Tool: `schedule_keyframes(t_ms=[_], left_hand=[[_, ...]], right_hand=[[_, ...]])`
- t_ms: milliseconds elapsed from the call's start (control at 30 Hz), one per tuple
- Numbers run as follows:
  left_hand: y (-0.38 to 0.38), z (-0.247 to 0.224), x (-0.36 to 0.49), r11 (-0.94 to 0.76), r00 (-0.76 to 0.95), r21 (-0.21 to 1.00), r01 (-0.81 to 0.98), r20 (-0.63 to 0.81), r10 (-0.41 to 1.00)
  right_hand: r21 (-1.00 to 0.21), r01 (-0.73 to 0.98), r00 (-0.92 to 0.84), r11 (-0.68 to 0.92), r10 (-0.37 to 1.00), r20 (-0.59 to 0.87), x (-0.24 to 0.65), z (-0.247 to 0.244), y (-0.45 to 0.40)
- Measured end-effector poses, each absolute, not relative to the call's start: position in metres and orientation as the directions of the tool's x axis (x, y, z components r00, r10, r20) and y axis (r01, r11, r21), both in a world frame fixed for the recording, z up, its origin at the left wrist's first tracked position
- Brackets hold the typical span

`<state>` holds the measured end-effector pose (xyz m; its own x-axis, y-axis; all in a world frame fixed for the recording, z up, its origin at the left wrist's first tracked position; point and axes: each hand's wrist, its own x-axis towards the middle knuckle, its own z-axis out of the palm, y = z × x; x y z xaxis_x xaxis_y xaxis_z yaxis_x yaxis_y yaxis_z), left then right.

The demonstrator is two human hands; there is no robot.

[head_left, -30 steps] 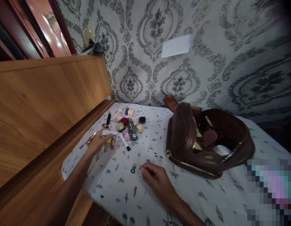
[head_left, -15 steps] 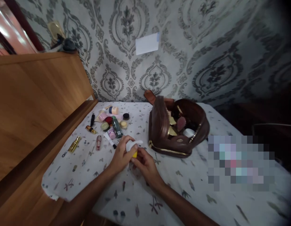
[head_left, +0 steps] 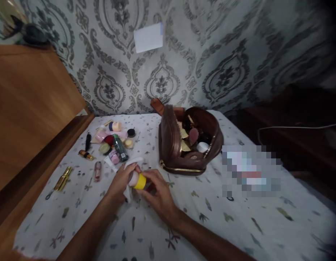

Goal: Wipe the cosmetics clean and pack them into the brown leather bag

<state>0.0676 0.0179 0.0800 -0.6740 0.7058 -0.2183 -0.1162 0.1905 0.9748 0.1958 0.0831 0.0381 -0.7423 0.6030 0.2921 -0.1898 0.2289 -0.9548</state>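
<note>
Between my hands is a small jar point(head_left: 140, 181) with a pale body and a bright yellow end. My left hand point(head_left: 119, 184) wraps round its pale part, with a white cloth or wipe point(head_left: 129, 195) bunched between palm and jar. The fingertips and thumb of my right hand point(head_left: 161, 195) pinch the yellow end from the right. Just beyond my left hand lie a dark green bottle point(head_left: 120, 148), a pink-purple jar point(head_left: 113, 157) and a white tube point(head_left: 110, 163). A pinkish lip gloss tube point(head_left: 97, 171) lies to the left.
An unzipped brown bag point(head_left: 170, 145), holding a brush point(head_left: 193, 136) and a white round container point(head_left: 203, 147), stands behind my right hand. Gold tubes point(head_left: 63, 178) and several cosmetics lie leftward on the patterned cloth point(head_left: 146, 232). A wooden panel point(head_left: 34, 87) borders the left; something blurred out lies right.
The view has swung right, so everything sits further left. The jar has turned in my hands, and much more of its yellow end and pale body shows beside the cloth.
</note>
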Motion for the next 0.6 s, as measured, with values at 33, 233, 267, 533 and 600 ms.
schedule_keyframes(t_ms=[33,233,267,533,600], left_hand=[[0.016,0.079,0.069,0.175,-0.675,0.975,-0.133,-0.219,0.704],[-0.001,0.066,0.071,0.254,-0.757,0.957,0.141,-0.061,0.65],[-0.003,0.063,0.069,0.231,-0.704,0.935,0.27,0.028,0.709],[-0.006,0.028,0.057,-0.07,-0.138,0.432,0.899,0.431,0.892],[-0.007,0.022,0.062,-0.01,-0.19,0.445,0.895,0.402,0.896]], right_hand=[[-0.953,-0.217,-0.752,0.211,0.586,0.301,0.197,0.039,0.083],[-0.971,-0.213,-0.8,-0.104,0.59,0.112,0.197,0.037,0.082],[-0.975,-0.194,-0.785,-0.112,0.613,0.086,0.196,0.036,0.082],[-0.957,-0.131,-0.706,0.26,0.653,0.274,0.197,0.017,0.094],[-0.995,-0.034,-0.753,0.091,0.652,0.086,0.2,0.011,0.093]])
